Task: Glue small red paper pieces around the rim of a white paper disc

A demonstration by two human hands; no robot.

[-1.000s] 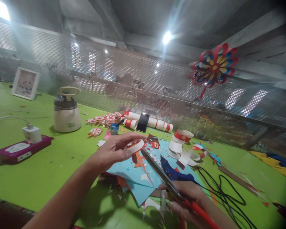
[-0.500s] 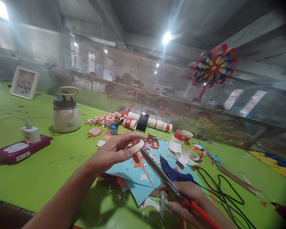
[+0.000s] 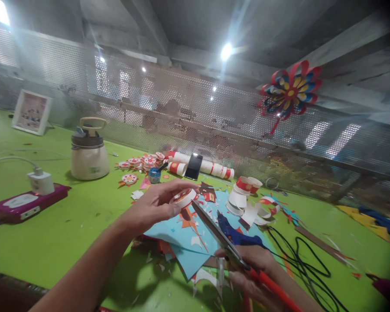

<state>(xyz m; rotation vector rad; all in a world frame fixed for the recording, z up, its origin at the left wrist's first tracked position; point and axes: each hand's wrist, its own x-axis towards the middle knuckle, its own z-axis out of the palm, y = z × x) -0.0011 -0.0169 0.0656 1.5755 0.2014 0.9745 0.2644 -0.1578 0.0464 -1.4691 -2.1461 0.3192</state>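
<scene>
Between its thumb and fingers, my left hand (image 3: 160, 200) holds a small white paper ring (image 3: 183, 199) with a red pattern on its face. Scissors (image 3: 221, 238) with red handles are gripped in my right hand (image 3: 263, 271), and their tips reach the ring's right edge. The blades look nearly closed. Under both hands lie light blue paper sheets (image 3: 190, 264) strewn with cut scraps. A blue glue gun (image 3: 237, 234) rests just beyond the scissors, its front part near the blades.
A pile of red-and-white paper discs (image 3: 149, 162), a blue jar (image 3: 154, 175), a phone (image 3: 194, 166) and cut cup pieces (image 3: 238, 199) lie beyond the hands. Black cable (image 3: 302, 260) loops at right. A power strip (image 3: 29, 203) and a cream pot (image 3: 90, 160) stand left.
The view has shifted very slightly. Both hands, the paper ring and the scissors keep nearly the same positions.
</scene>
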